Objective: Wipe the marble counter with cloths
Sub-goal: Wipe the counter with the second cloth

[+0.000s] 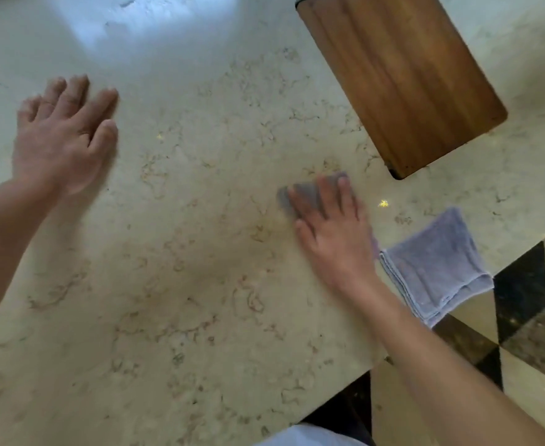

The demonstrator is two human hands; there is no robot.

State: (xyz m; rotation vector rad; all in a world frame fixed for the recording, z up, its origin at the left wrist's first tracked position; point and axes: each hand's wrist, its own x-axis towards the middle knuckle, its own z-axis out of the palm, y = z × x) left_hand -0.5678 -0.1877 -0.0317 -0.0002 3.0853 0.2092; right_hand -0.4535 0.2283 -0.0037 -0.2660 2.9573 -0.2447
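Note:
The cream marble counter [184, 252] with brown veins fills most of the view. My right hand [332, 233] lies flat on a small grey cloth [303, 194], pressing it onto the counter; most of the cloth is hidden under my fingers and the hand is blurred. A second cloth, folded and lavender [438, 268], rests to the right of that hand at the counter's edge, slightly overhanging it. My left hand [61, 136] is spread flat on the counter at the left, fingers apart, holding nothing.
A wooden cutting board [399, 82] lies at an angle at the upper right, just beyond my right hand. The counter's edge runs diagonally at the lower right, with a dark and cream patterned floor [528, 349] below it.

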